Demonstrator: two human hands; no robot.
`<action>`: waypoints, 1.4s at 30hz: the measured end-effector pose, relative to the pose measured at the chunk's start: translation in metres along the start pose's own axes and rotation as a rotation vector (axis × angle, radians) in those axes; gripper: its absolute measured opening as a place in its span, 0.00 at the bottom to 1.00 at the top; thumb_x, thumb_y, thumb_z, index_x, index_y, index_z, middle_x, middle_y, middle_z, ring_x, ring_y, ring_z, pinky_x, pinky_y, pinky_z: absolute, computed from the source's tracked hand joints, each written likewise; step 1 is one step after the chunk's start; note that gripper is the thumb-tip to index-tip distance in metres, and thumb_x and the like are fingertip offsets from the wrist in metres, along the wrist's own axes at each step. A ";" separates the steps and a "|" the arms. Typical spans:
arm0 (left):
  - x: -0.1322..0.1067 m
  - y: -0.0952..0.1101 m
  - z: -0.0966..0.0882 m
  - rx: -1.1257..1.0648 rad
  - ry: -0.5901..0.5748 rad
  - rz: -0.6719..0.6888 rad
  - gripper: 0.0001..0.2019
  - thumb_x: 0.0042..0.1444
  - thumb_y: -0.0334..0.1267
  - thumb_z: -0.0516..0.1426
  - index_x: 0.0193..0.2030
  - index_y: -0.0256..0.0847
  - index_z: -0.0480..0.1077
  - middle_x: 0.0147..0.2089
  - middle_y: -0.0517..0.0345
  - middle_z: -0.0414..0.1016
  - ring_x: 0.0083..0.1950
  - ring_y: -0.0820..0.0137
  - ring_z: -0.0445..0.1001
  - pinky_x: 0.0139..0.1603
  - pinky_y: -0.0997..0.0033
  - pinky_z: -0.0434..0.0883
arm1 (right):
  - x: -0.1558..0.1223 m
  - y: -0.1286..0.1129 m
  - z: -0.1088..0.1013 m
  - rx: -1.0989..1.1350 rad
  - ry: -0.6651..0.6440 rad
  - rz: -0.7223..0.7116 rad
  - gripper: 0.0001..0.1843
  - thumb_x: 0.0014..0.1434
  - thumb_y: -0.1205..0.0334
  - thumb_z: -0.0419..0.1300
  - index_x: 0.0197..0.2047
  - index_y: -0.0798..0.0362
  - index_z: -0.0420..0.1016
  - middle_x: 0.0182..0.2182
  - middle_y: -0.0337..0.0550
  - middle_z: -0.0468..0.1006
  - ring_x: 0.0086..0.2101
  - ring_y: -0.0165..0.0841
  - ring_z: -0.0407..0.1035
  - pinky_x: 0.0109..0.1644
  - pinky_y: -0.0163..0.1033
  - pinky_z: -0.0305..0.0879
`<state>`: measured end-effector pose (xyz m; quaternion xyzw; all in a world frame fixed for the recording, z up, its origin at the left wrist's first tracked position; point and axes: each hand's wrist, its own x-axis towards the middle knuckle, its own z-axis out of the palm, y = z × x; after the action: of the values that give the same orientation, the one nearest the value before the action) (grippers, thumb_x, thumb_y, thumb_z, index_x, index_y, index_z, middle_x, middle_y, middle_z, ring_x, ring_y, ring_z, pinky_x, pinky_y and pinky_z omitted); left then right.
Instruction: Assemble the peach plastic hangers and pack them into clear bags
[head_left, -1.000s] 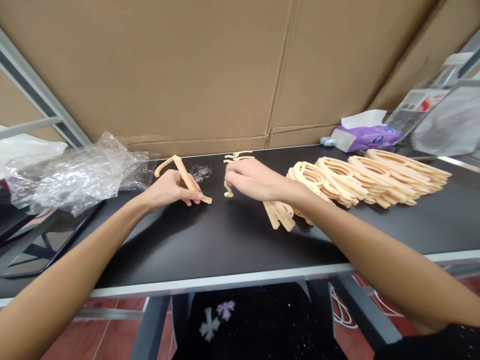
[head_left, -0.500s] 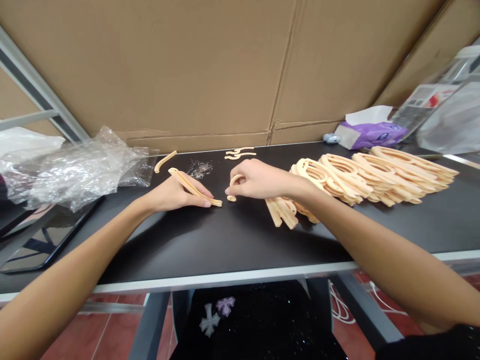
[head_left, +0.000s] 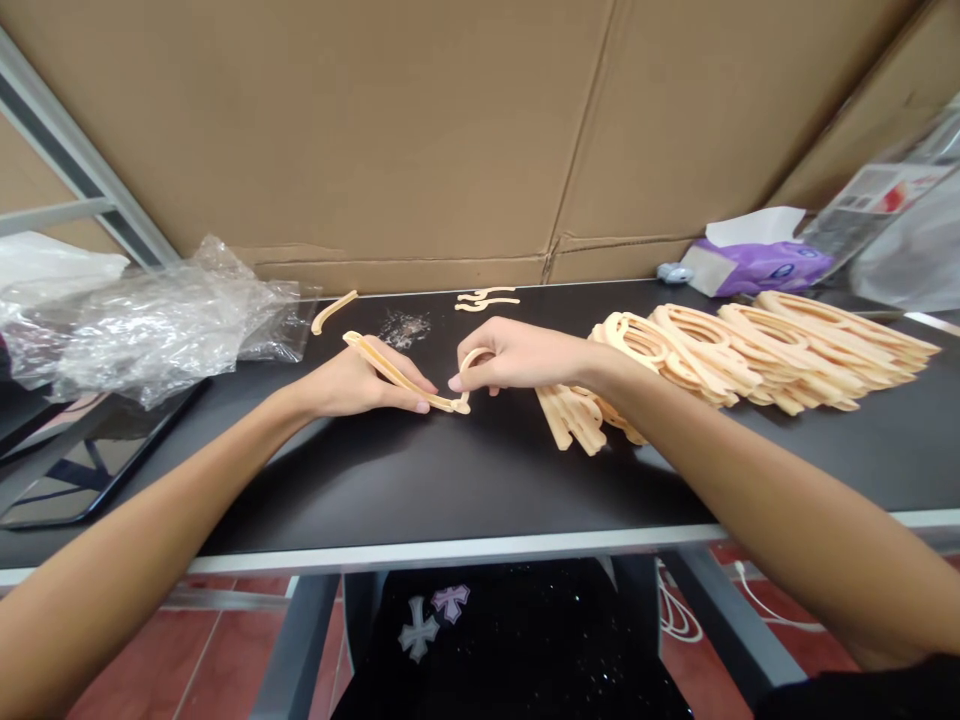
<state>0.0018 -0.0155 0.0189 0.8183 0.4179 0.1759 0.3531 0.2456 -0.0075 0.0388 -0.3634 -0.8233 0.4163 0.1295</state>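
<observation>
My left hand (head_left: 352, 382) is closed round a long, straight tan plastic strip (head_left: 390, 370) that slants from upper left down to the black table (head_left: 480, 470). My right hand (head_left: 517, 355) pinches a small curved tan hook piece (head_left: 471, 362). The hook's lower end meets the strip's tip on the tabletop between both hands. Just right of my right wrist lies a small pile of flat tan pieces (head_left: 574, 420).
A long overlapping row of tan ring-shaped parts (head_left: 765, 340) runs along the right. A curved offcut (head_left: 334, 310) and thin scraps (head_left: 486, 298) lie near the cardboard wall (head_left: 450, 130). Crumpled clear plastic (head_left: 157, 325) sits left, a purple tissue pack (head_left: 757, 265) back right.
My left hand slid the strip rightward and my right hand brought the hook down to it; the two pieces were apart before and now touch. One curved piece stayed behind near the wall.
</observation>
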 end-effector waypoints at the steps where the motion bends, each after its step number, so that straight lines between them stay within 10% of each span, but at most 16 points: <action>1: 0.000 0.000 0.000 -0.009 -0.004 -0.001 0.12 0.49 0.45 0.71 0.39 0.44 0.86 0.41 0.54 0.87 0.42 0.60 0.84 0.43 0.67 0.80 | 0.000 0.000 0.000 0.003 -0.004 -0.003 0.13 0.57 0.58 0.67 0.25 0.53 0.73 0.27 0.38 0.76 0.30 0.29 0.68 0.35 0.35 0.67; 42: 0.006 -0.006 0.000 -0.063 -0.012 0.055 0.11 0.48 0.45 0.72 0.37 0.43 0.87 0.37 0.54 0.87 0.39 0.59 0.85 0.39 0.69 0.79 | -0.009 -0.027 0.024 -0.513 0.082 -0.141 0.10 0.64 0.67 0.56 0.29 0.52 0.68 0.23 0.37 0.69 0.22 0.27 0.55 0.28 0.38 0.48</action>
<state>0.0020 -0.0083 0.0147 0.8191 0.3872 0.1936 0.3764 0.2270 -0.0384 0.0457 -0.3425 -0.9192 0.1691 0.0953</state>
